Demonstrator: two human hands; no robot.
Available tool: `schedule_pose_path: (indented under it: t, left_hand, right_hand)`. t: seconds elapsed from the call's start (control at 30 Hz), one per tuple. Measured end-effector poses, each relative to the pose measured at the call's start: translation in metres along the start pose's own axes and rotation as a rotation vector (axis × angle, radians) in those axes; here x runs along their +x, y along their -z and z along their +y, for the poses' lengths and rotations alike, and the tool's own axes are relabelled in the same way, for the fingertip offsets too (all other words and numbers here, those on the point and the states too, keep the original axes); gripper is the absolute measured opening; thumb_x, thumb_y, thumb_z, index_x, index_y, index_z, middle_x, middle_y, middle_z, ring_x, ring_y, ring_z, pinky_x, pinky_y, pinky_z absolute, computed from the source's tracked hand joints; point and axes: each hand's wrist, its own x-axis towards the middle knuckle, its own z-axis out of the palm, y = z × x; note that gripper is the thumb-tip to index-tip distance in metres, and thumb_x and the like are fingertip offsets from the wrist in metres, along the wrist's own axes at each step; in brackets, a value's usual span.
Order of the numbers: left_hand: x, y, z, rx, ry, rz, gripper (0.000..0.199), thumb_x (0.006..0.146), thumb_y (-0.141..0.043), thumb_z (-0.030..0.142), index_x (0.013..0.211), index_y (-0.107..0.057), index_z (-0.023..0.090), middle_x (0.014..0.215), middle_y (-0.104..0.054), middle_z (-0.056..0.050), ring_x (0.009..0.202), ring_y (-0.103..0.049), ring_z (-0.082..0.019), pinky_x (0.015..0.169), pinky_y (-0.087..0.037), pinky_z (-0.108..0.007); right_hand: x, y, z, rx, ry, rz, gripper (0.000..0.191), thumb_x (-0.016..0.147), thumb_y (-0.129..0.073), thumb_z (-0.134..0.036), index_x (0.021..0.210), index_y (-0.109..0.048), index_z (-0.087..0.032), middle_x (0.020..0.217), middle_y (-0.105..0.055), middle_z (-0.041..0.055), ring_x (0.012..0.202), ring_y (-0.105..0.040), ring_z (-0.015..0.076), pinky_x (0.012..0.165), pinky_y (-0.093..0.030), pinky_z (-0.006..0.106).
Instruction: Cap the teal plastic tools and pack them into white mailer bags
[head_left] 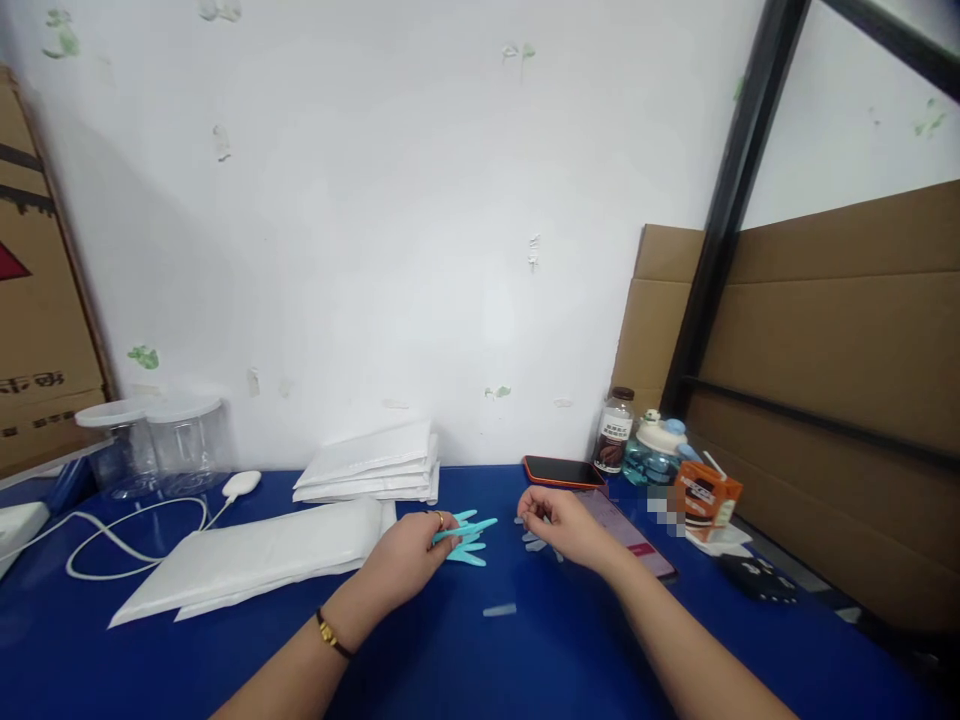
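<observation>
My left hand (414,550) is closed around several slim turquoise pointed sticks (471,545), whose tips fan out to the right over the blue table. A ring and a dark bracelet with a gold piece show on this hand and wrist. My right hand (566,528) has its thumb and fingers pinched together just above a few small translucent pieces (534,545); whether it grips one of them is hidden. A single translucent strip-like piece (499,610) lies apart on the table, nearer to me, between my two forearms.
White padded envelopes (255,560) lie at left, with another stack (367,465) by the wall. A white cable (97,540) and lidded clear jars (184,445) stand farther left. Right: a phone (562,471), tablet-like screen (630,530), brown bottle (615,430), blue bottle (656,450) and orange carton (703,495).
</observation>
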Motion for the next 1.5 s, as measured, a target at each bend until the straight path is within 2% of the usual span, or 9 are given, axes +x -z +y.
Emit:
schedule_pose_path:
  t: [0.13,0.3,0.47,0.53,0.67,0.87,1.0,1.13,1.5]
  left_hand:
    - [0.000,-0.001,-0.002,0.008,0.017,0.017,0.027,0.085,-0.039,0.038,0.084,-0.058,0.020,0.077,-0.061,-0.001,0.071,-0.054,-0.016,0.059,-0.033,-0.023]
    - [0.001,-0.004,-0.002,0.035,-0.047,0.040,0.028,0.086,-0.038,0.037,0.076,-0.058,0.019,0.081,-0.062,-0.002,0.075,-0.054,-0.016,0.064,-0.035,-0.024]
    - [-0.001,-0.004,-0.002,0.031,-0.064,0.016,0.027,0.085,-0.039,0.036,0.080,-0.060,0.019,0.083,-0.063,-0.003,0.075,-0.055,-0.016,0.065,-0.037,-0.024]
    - [-0.001,-0.005,-0.003,0.028,-0.063,0.008,0.028,0.085,-0.039,0.036,0.083,-0.061,0.019,0.084,-0.064,-0.004,0.076,-0.056,-0.017,0.066,-0.037,-0.024]
    - [-0.001,-0.007,-0.006,0.022,-0.062,0.011,0.028,0.085,-0.040,0.037,0.085,-0.062,0.019,0.088,-0.065,-0.004,0.080,-0.056,-0.018,0.070,-0.039,-0.025]
    - [-0.001,-0.006,-0.007,0.013,-0.047,0.012,0.030,0.085,-0.041,0.039,0.086,-0.062,0.019,0.090,-0.065,-0.005,0.081,-0.056,-0.019,0.070,-0.039,-0.026]
    - [-0.002,-0.004,-0.007,0.003,-0.063,0.017,0.029,0.085,-0.040,0.039,0.084,-0.062,0.019,0.087,-0.064,-0.004,0.079,-0.056,-0.018,0.067,-0.038,-0.025]
    - [-0.002,-0.003,-0.007,-0.016,-0.089,0.004,0.031,0.085,-0.039,0.039,0.084,-0.063,0.019,0.085,-0.064,-0.003,0.078,-0.055,-0.017,0.068,-0.038,-0.024]
    - [-0.002,-0.003,-0.004,0.017,-0.114,0.016,0.029,0.084,-0.040,0.037,0.083,-0.063,0.019,0.084,-0.063,-0.003,0.076,-0.054,-0.016,0.065,-0.037,-0.023]
  right_hand:
    - [-0.009,0.001,-0.019,-0.108,0.086,-0.106,0.014,0.072,-0.053,-0.016,0.083,-0.062,-0.017,0.074,-0.058,0.0002,0.060,-0.048,0.0092,0.053,-0.037,0.019]
    - [-0.025,-0.011,-0.051,-0.092,0.186,-0.482,0.021,0.069,-0.064,-0.026,0.087,-0.065,-0.018,0.074,-0.057,-0.0008,0.060,-0.049,0.0086,0.053,-0.039,0.017]
    - [-0.034,-0.028,-0.066,-0.076,0.347,-0.710,0.038,0.065,-0.056,-0.007,0.098,-0.067,-0.023,0.093,-0.055,-0.0006,0.059,-0.048,0.0043,0.054,-0.040,0.014]
    - [-0.034,-0.029,-0.066,-0.060,0.355,-0.752,0.035,0.067,-0.057,-0.007,0.096,-0.068,-0.024,0.095,-0.054,-0.0005,0.059,-0.048,0.0040,0.055,-0.040,0.013]
    - [-0.031,-0.029,-0.062,-0.096,0.308,-0.702,0.017,0.070,-0.064,-0.019,0.086,-0.069,-0.021,0.084,-0.055,-0.0006,0.060,-0.049,0.0063,0.054,-0.039,0.015]
    - [-0.026,-0.036,-0.052,-0.074,0.197,-0.538,0.012,0.067,-0.057,-0.012,0.077,-0.063,-0.016,0.072,-0.056,-0.0013,0.057,-0.049,0.0072,0.051,-0.038,0.015]
    - [-0.018,-0.017,-0.036,0.129,0.029,-0.375,0.007,0.073,-0.052,-0.016,0.078,-0.058,-0.015,0.057,-0.053,-0.0035,0.051,-0.051,0.0083,0.048,-0.037,0.017]
    - [-0.011,0.008,-0.021,0.168,-0.029,-0.168,0.012,0.076,-0.056,-0.026,0.077,-0.057,-0.014,0.057,-0.056,-0.0013,0.051,-0.051,0.0092,0.048,-0.037,0.019]
    - [-0.008,-0.003,-0.020,0.115,-0.020,-0.125,0.019,0.077,-0.057,-0.033,0.080,-0.060,-0.015,0.059,-0.058,-0.0003,0.053,-0.053,0.0107,0.048,-0.038,0.020]
